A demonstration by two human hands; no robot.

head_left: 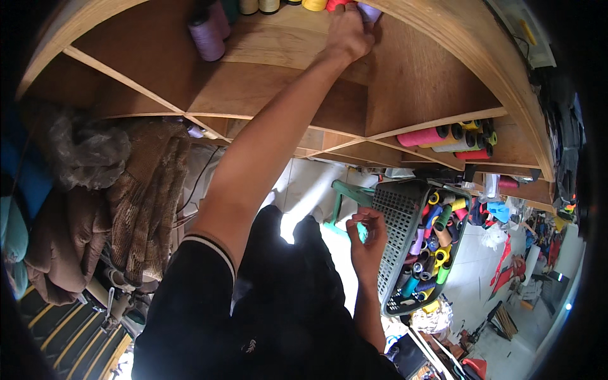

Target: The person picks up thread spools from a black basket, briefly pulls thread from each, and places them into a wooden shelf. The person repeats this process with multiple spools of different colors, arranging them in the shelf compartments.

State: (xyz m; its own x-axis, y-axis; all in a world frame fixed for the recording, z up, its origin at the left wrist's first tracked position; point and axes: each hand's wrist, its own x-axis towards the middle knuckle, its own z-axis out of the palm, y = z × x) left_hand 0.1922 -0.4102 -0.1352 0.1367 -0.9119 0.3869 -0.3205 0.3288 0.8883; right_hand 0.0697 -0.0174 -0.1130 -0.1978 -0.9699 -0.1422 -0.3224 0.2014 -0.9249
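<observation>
At the top, the left hand (350, 33) is touching a purple spool (370, 12), grip unclear; centre-right, the right hand (368, 244) is curling loosely.

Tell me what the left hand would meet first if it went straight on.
Probably the purple spool just beyond the left hand; depth is unclear, so it may already be touching it.

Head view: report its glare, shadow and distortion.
In the head view, glare washes the floor white near the legs; also in the head view, the wooden shelf's front edge bends into an arc, its left compartments look dim, and black fills the corners.
</observation>
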